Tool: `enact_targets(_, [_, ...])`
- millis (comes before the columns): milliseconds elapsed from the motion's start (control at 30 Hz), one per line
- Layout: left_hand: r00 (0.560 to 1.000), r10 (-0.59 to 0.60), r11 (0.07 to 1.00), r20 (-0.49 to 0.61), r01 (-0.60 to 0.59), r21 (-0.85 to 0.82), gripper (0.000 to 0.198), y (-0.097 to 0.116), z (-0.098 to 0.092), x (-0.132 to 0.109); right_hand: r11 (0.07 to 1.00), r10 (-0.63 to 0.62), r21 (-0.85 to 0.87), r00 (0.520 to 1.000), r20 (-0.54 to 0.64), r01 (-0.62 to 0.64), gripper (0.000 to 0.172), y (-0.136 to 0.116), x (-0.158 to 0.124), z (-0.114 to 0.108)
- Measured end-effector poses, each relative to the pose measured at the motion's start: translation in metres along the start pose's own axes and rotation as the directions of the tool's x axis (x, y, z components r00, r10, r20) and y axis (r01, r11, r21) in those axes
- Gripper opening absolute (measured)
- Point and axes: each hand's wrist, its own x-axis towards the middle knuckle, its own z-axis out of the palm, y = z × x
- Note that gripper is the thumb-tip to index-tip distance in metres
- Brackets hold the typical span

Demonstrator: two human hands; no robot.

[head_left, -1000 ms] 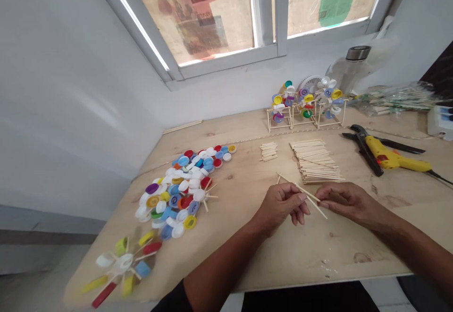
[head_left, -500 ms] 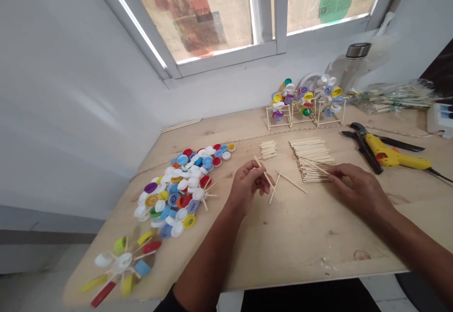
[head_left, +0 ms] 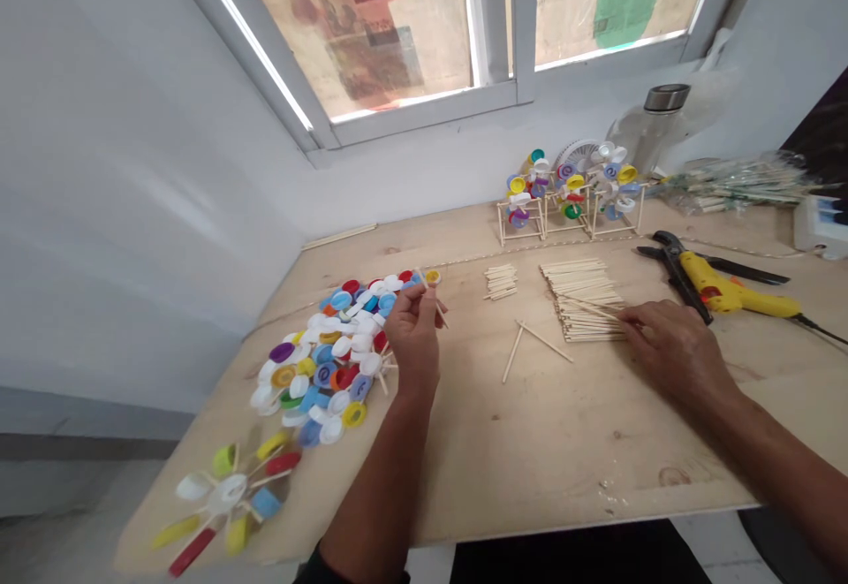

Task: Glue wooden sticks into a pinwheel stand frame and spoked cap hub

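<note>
Lightly, left (head_left: 414, 332) pinching stick (head_left: 438, 307), right (head_left: 676, 354) touching pile (head_left: 583, 297)

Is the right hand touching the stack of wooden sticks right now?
Touching: the head view shows the fingertips of the right hand resting on the right end of the stack of wooden sticks, with no gap.

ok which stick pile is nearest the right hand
The big pile, its end right at the fingers of the right hand. The small pile lies farther left, well away from that hand, and has far fewer sticks.

Likely a craft workshop: plywood bench (head_left: 556, 469), glue gun (head_left: 725, 294), wooden sticks (head_left: 583, 299).
</note>
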Motion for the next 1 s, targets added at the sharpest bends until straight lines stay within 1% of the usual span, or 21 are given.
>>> enact_targets(67, [0.994, 0.016, 0.995, 0.106, -0.026, 0.094, 0.016, -0.002, 0.002, -0.004, 0.999, -0.013, -0.036, 1.0, 0.007, 0.013, 0.017, 0.002, 0.0, 0.001])
enact_targets(100, [0.983, 0.018, 0.988, 0.185, -0.046, 0.147, 0.015, -0.002, 0.003, -0.006, 0.999, -0.019, -0.051, 1.0, 0.009, 0.02, 0.017, 0.003, 0.0, 0.001])
enact_targets(133, [0.961, 0.016, 0.977, 0.275, -0.073, 0.2, 0.015, -0.002, 0.003, -0.008, 0.998, -0.027, -0.063, 1.0, 0.009, 0.027, 0.017, 0.002, 0.001, 0.001])
enact_targets(200, [0.894, 0.0, 0.949, 0.448, -0.142, 0.283, 0.013, 0.0, 0.005, -0.012, 0.996, -0.047, -0.079, 0.999, 0.017, 0.048, 0.017, 0.001, 0.002, 0.0])
enact_targets(233, [0.856, -0.01, 0.936, 0.516, -0.174, 0.307, 0.012, 0.001, 0.005, -0.014, 0.994, -0.056, -0.088, 0.998, 0.02, 0.057, 0.018, 0.0, 0.003, 0.0])
enact_targets(267, [0.824, -0.019, 0.925, 0.566, -0.2, 0.323, 0.012, 0.002, 0.006, -0.016, 0.993, -0.062, -0.098, 0.998, 0.016, 0.063, 0.018, -0.001, 0.003, -0.001])
enact_targets(333, [0.775, -0.039, 0.91, 0.63, -0.233, 0.343, 0.013, 0.002, 0.008, -0.021, 0.991, -0.067, -0.117, 0.998, 0.001, 0.067, 0.019, -0.003, 0.004, -0.002])
enact_targets(467, [0.687, -0.106, 0.881, 0.719, -0.271, 0.388, 0.016, -0.002, 0.01, -0.026, 0.991, -0.059, -0.123, 0.998, -0.033, 0.054, 0.018, -0.004, 0.004, -0.002])
enact_targets(533, [0.642, -0.126, 0.858, 0.756, -0.312, 0.408, 0.017, -0.004, 0.011, -0.027, 0.992, -0.057, -0.118, 0.998, -0.038, 0.052, 0.017, -0.003, 0.004, -0.002])
enact_targets(600, [0.615, -0.129, 0.829, 0.778, -0.364, 0.425, 0.018, -0.005, 0.012, -0.027, 0.993, -0.071, -0.094, 0.997, -0.025, 0.068, 0.016, -0.003, 0.004, -0.002])
enact_targets(667, [0.605, -0.13, 0.809, 0.785, -0.393, 0.437, 0.018, -0.005, 0.012, -0.027, 0.994, -0.092, -0.053, 0.996, -0.007, 0.091, 0.014, -0.004, 0.004, -0.002])
enact_targets(833, [0.605, -0.139, 0.798, 0.784, -0.4, 0.45, 0.018, -0.005, 0.012, -0.028, 0.993, -0.114, 0.015, 0.993, -0.001, 0.114, 0.013, -0.006, 0.004, -0.003])
enact_targets(900, [0.602, -0.151, 0.792, 0.784, -0.401, 0.46, 0.018, -0.005, 0.012, -0.028, 0.992, -0.12, 0.028, 0.993, -0.009, 0.12, 0.012, -0.005, 0.005, -0.004])
enact_targets(1000, [0.585, -0.174, 0.785, 0.792, -0.403, 0.471, 0.016, -0.007, 0.012, -0.027, 0.987, -0.151, 0.054, 0.987, -0.055, 0.154, 0.01, -0.004, 0.006, -0.003])
